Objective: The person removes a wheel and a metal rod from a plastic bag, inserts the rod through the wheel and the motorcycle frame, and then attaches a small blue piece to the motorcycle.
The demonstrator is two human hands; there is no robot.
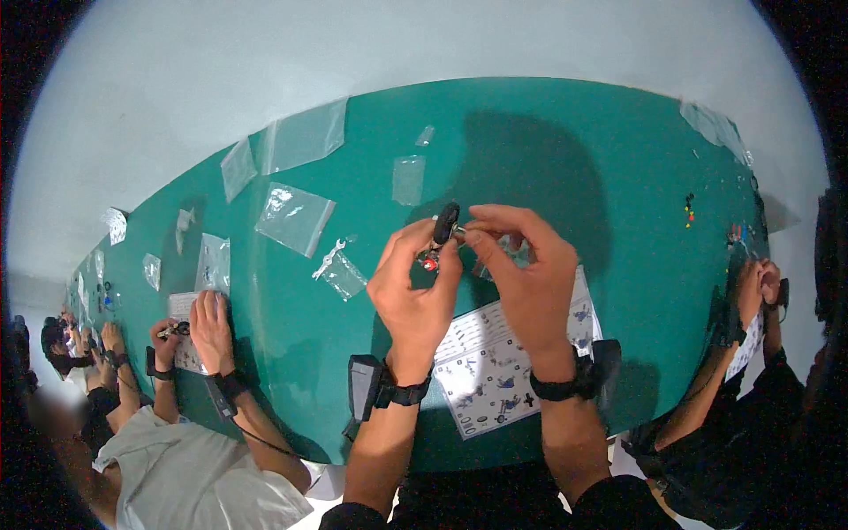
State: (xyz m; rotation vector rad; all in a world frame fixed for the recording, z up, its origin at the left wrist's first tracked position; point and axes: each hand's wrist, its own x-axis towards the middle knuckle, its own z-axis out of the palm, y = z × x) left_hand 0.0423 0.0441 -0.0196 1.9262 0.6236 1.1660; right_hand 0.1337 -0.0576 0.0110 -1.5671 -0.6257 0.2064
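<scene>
Above the green table [353,380], my left hand [408,287] is closed on a small model assembly with a black wheel [446,223] and a red piece [431,264] low on it. The wheel stands upright between my two hands. My right hand [534,274] pinches a small silver metal piece [458,230] at the side of the wheel; most of that piece is hidden by the fingertips. Under my wrists lies a printed instruction sheet [481,380] with pictures of parts. A clear plastic bag [486,268] shows partly behind my right hand.
A small wrench [329,259] lies by a clear bag [344,281] to the left. More plastic bags [296,218] are spread farther back. Small coloured parts [690,210] lie at right. Co-workers' hands are at both sides, one hand [212,327] on the left beside another sheet.
</scene>
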